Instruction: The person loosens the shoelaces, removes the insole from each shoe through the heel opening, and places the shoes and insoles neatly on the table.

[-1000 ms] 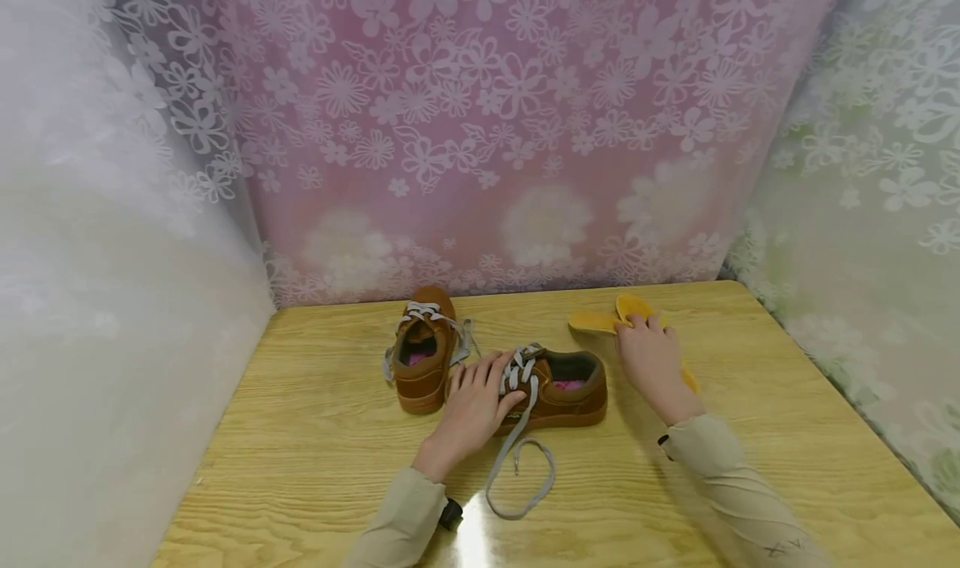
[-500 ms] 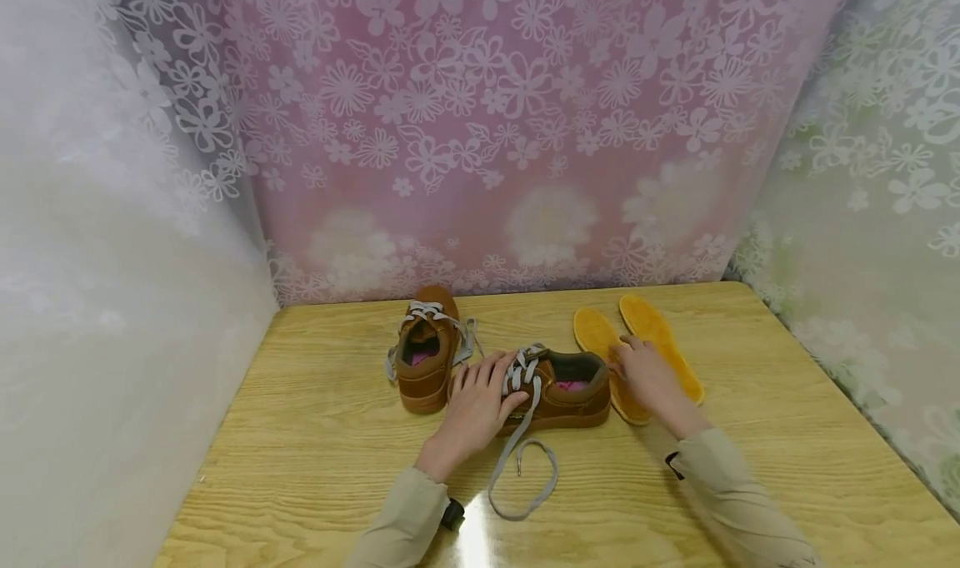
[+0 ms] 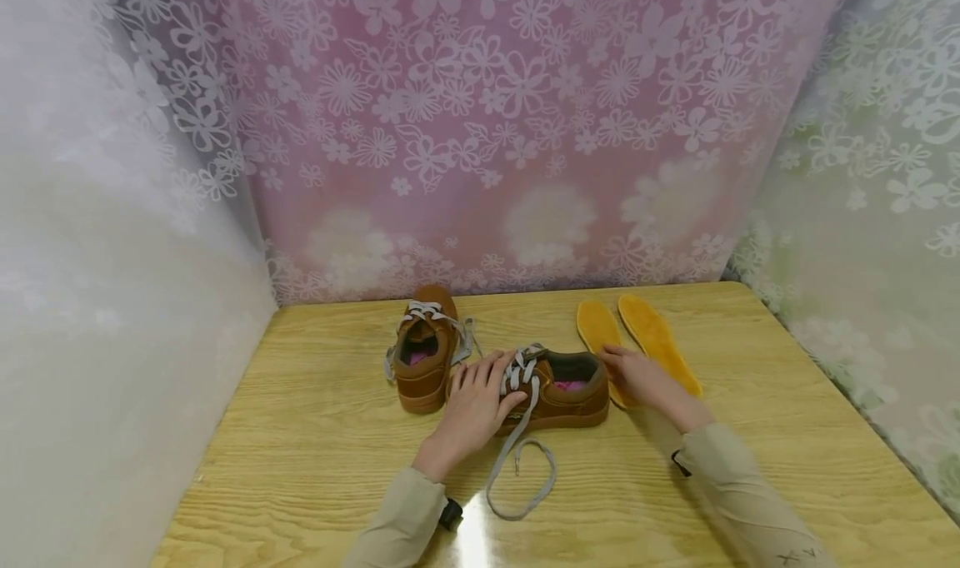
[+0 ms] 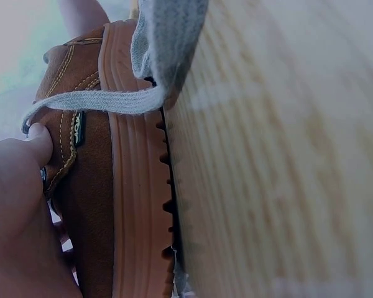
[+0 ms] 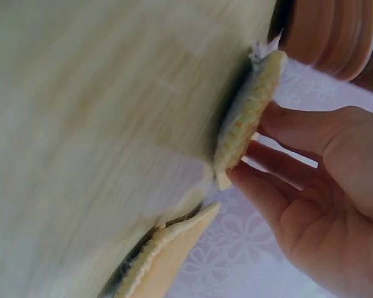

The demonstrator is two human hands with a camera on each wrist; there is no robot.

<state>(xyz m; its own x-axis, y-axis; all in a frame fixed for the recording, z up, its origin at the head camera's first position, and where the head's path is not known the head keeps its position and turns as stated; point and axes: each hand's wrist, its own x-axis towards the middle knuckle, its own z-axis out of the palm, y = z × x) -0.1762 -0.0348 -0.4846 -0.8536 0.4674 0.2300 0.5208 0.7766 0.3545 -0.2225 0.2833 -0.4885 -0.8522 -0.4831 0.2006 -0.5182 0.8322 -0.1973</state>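
Note:
My left hand (image 3: 474,403) holds a brown lace-up shoe (image 3: 564,403) over its toe, fingers on the far side and thumb near the laces. The left wrist view shows the thumb against the shoe's stitched upper (image 4: 90,192). Behind the heel lies a yellow insole (image 3: 597,325), partly hidden by my right hand (image 3: 651,385). Seen from the right wrist, thumb and fingers pinch this insole (image 5: 245,118), close over the table. A second yellow insole (image 3: 660,343) lies to its right.
Another brown shoe (image 3: 422,385) stands on the left, toe pointing back. A grey lace (image 3: 497,465) loops loosely in front of the held shoe. The wooden table (image 3: 300,451) meets floral curtains at the back and sides.
My right hand has come left and forward from the far ends of the insoles to the left one beside the shoe's heel. The insoles now lie flatter and apart. My left hand keeps its place.

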